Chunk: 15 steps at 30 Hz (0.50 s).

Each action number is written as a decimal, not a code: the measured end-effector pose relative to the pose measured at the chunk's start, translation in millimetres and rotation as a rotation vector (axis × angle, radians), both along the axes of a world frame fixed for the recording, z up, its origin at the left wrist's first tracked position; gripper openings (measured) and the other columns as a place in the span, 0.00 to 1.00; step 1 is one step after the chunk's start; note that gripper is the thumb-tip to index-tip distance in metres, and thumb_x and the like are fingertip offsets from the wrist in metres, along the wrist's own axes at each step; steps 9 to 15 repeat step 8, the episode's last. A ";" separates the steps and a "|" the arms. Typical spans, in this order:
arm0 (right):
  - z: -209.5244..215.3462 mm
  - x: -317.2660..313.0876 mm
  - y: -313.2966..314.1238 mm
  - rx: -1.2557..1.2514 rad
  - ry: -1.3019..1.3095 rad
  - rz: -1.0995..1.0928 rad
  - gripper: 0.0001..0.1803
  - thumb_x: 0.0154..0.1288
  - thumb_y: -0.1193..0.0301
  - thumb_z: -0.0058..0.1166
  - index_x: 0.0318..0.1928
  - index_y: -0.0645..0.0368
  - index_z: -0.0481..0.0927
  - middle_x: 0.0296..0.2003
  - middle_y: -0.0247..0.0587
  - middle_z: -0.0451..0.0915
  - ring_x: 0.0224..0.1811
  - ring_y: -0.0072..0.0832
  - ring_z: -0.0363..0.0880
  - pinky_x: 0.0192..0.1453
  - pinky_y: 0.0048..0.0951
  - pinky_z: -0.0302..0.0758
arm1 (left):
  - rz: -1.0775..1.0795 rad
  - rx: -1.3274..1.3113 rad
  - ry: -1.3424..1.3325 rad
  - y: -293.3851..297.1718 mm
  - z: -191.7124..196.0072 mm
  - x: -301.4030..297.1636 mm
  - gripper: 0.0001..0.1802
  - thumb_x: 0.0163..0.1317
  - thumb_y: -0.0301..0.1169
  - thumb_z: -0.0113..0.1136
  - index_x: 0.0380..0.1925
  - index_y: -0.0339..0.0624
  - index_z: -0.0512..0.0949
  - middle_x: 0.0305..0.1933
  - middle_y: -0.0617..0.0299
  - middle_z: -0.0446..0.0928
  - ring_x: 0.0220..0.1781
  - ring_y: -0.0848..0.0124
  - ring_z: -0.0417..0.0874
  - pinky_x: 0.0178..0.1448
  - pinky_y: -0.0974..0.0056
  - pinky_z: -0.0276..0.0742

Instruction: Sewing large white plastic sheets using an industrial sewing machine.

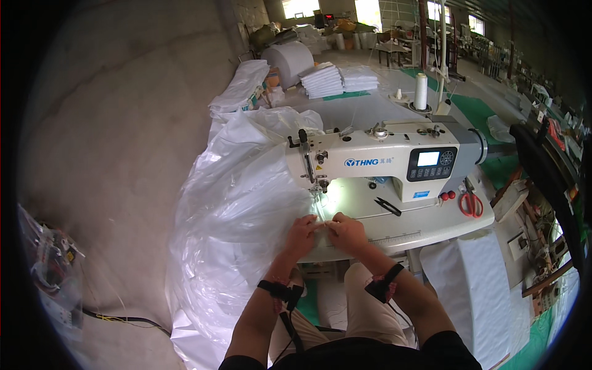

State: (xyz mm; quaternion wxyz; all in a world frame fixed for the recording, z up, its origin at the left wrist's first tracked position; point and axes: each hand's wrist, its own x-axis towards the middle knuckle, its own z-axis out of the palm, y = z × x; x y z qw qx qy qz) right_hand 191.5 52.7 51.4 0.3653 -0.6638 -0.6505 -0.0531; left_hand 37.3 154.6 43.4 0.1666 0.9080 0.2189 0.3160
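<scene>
A white sewing machine (382, 154) stands in front of me, its lamp lighting the needle area. A large, shiny white plastic sheet (228, 191) lies bunched along its left side and hangs to the floor. Just on the near side of the presser foot (318, 191), my left hand (301, 237) pinches the sheet's edge with closed fingers. Close beside it, my right hand (347, 235) has its fingers pressed together on the same narrow edge. The fingertips of both hands almost meet, and the fold between them is too small to make out fully.
Black thread snips (388, 206) and red-handled scissors (470, 203) lie on the machine bed, right of my hands. A white thread cone (420, 92) stands behind the machine. Farther back are folded white stacks (322, 81) and a big white roll (288, 61). White cloth (475, 277) hangs at right.
</scene>
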 end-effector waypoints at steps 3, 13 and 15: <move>0.6 0.6 -0.4 0.003 -0.068 0.003 0.12 0.52 0.70 0.54 0.39 0.49 0.82 0.32 0.34 0.76 0.33 0.32 0.79 0.35 0.34 0.76 | 0.028 -0.168 -0.139 3.3 -3.2 -2.6 0.20 0.50 0.17 0.51 0.41 0.47 0.81 0.49 0.56 0.74 0.51 0.59 0.74 0.55 0.60 0.72; 4.5 -0.4 -2.2 -0.026 -0.192 0.051 0.11 0.54 0.68 0.54 0.39 0.51 0.81 0.32 0.36 0.75 0.35 0.35 0.78 0.36 0.35 0.76 | -0.021 -0.123 -0.035 5.6 -10.4 -7.2 0.17 0.51 0.17 0.52 0.40 0.44 0.82 0.51 0.55 0.74 0.55 0.59 0.73 0.57 0.61 0.71; 4.5 -0.4 -2.2 -0.026 -0.192 0.051 0.11 0.54 0.68 0.54 0.39 0.51 0.81 0.32 0.36 0.75 0.35 0.35 0.78 0.36 0.35 0.76 | -0.021 -0.123 -0.035 5.6 -10.4 -7.2 0.17 0.51 0.17 0.52 0.40 0.44 0.82 0.51 0.55 0.74 0.55 0.59 0.73 0.57 0.61 0.71</move>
